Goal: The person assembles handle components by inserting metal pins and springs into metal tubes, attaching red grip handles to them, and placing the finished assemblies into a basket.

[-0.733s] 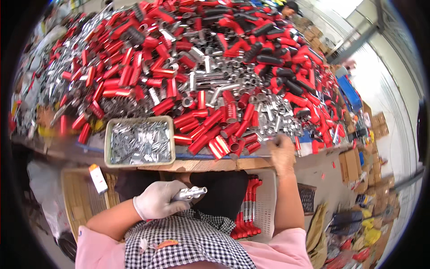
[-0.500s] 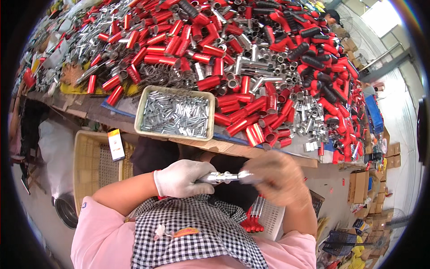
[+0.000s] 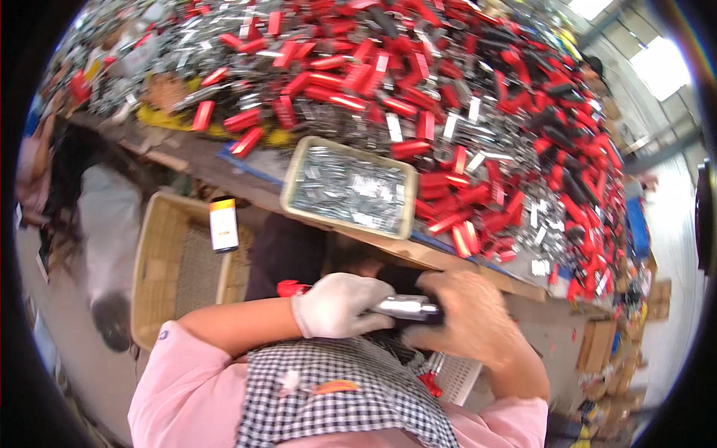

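My left hand [image 3: 343, 306], in a white glove, is closed round a silver metal tube tool [image 3: 407, 307]. A red end sticks out on the wrist side of the glove, and a dark end points toward my right hand. My bare right hand [image 3: 474, 317] is curved about that dark end, thumb below and fingers above; motion smears it, so whether it grips cannot be made out. Beyond my hands, a cream tray [image 3: 349, 221] of small silver metal pins sits on the table edge.
Red tubes [image 3: 328, 93], silver metal parts and black-gripped pieces are heaped across the table. A yellow basket [image 3: 146, 276] stands at the left, with a smartphone [image 3: 223, 225] at its rim. A white crate [image 3: 457, 377] holding red-handled parts is low at the right. Cardboard boxes [image 3: 597, 345] lie farther right.
The view has shifted, so the table and tray sit farther right. The tool's dark end and the red end by the glove now show. My right hand has changed its pose round the tool's end.
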